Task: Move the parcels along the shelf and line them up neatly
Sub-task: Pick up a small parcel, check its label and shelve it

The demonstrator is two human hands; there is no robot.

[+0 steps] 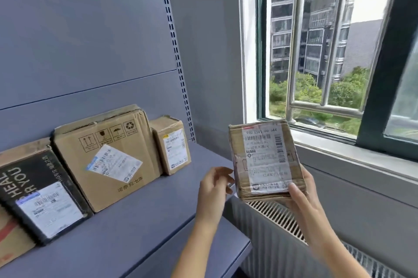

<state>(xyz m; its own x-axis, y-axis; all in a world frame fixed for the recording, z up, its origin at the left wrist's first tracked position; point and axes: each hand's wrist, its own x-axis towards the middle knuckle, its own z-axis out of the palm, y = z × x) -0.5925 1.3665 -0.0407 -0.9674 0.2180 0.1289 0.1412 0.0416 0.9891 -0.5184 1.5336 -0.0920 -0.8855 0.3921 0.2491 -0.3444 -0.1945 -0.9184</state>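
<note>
parcel (265, 157) held upright in the air past the right end of shelf (158, 221), above radiator (278, 216), printed side toward the camera. gripped at its lower right corner by right hand (302, 198), thumb on its front. left hand (213, 185) released, fingers loose, just beside the left edge; cannot tell whether touching. 3 more on the shelf, against back panel (90, 40), side by side: small box (172, 145), big box (106, 157), black parcel (38, 198)

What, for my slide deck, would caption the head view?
Right hand holds a labelled parcel beside the shelf, left hand open nearby, other boxes standing on it.
</note>
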